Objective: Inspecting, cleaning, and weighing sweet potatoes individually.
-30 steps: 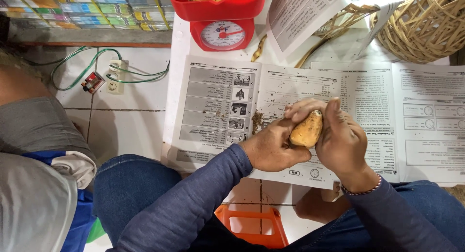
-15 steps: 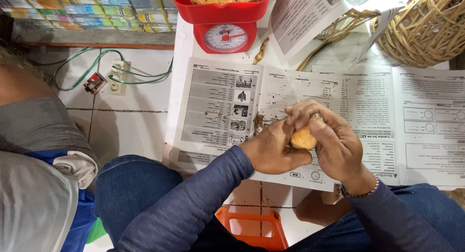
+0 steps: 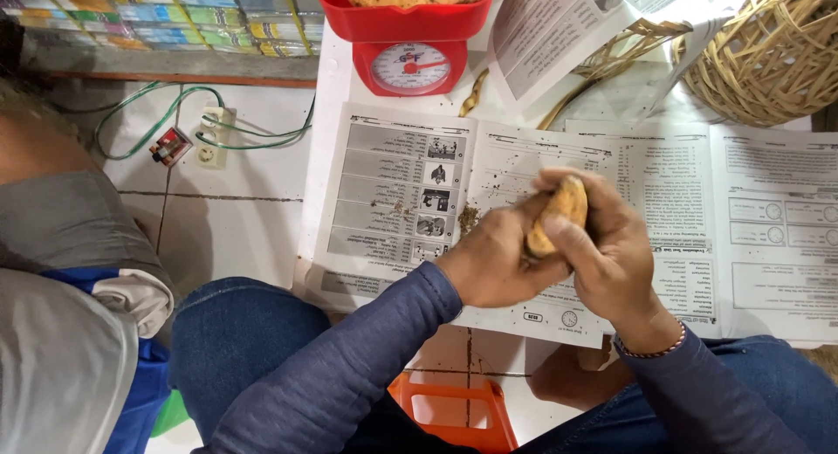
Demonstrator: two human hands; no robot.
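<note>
Potato (image 3: 553, 216), more exposed than half a second ago, sits centre frame, long axis running lower left to upper right, seemingly clasped by left hand (image 3: 496, 262) and right hand (image 3: 611, 253).

Ahead of the hands, the spread printed newspaper sheets (image 3: 397, 196) lie flat and open across their middle. At their far edge stands a red plastic kitchen scale (image 3: 408, 48); a woven wicker basket (image 3: 768, 57) blocks the far right corner.
</note>
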